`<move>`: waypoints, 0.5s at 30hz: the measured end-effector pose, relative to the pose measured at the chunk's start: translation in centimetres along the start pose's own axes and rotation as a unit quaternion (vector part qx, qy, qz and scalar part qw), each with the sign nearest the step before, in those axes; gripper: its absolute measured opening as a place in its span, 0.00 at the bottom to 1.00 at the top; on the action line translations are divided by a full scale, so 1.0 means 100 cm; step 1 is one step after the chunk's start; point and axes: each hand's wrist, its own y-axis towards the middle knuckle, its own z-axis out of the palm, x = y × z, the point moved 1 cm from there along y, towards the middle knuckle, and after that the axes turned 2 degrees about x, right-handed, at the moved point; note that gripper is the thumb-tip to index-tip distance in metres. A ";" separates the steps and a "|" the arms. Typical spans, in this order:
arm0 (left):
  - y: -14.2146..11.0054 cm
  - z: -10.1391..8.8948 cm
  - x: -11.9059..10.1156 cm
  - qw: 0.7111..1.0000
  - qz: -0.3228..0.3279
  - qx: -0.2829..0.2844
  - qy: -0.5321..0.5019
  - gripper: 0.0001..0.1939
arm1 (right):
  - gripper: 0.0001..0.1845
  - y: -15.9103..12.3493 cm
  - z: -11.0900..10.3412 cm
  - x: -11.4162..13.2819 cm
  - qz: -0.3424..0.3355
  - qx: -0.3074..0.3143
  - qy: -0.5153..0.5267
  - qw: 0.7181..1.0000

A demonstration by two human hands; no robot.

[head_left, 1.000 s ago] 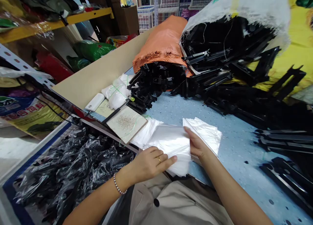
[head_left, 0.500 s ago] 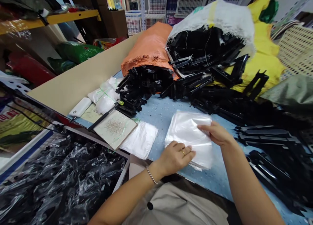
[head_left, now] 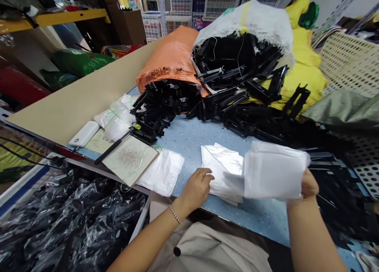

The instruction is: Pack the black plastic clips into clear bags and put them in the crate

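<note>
On the far part of the bench (head_left: pixel 192 134) there lies an orange sack (head_left: pixel 171 55), and just beside it a white sack (head_left: pixel 266 21). To the right one can see a yellow sack (head_left: pixel 308 74), then a cream basket (head_left: pixel 349 59) with many holes. White crates (head_left: pixel 180 1) stand in the background. At the upper left, a green bag (head_left: pixel 81 62) lies lower than a yellow shelf beam (head_left: pixel 65 19).

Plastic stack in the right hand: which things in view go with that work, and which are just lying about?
Seemingly in use:
Plastic stack, held in the right hand
Second plastic stack on the table, beside the left hand
Black parts, possibly

Seemingly lying about:
White device
Green bag
Cream basket
</note>
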 end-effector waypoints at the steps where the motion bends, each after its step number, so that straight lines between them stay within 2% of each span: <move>1: 0.006 -0.001 0.005 0.999 0.010 0.037 0.022 0.18 | 0.16 -0.003 0.002 -0.005 0.021 0.023 0.012 0.999; 4: 0.025 -0.004 0.014 0.983 0.038 0.154 0.090 0.19 | 0.18 -0.019 0.022 -0.021 0.137 0.145 0.018 0.980; 7: 0.036 -0.002 0.016 0.963 0.049 0.222 0.144 0.11 | 0.20 -0.034 0.045 -0.034 0.215 0.263 -0.037 0.940; 11: 0.049 0.004 0.019 0.958 0.060 0.236 0.153 0.07 | 0.19 -0.040 0.056 -0.042 0.231 0.379 -0.069 0.894; 15: 0.090 0.000 0.023 0.965 0.042 0.216 0.143 0.09 | 0.19 -0.038 0.055 -0.043 0.219 0.433 -0.072 0.871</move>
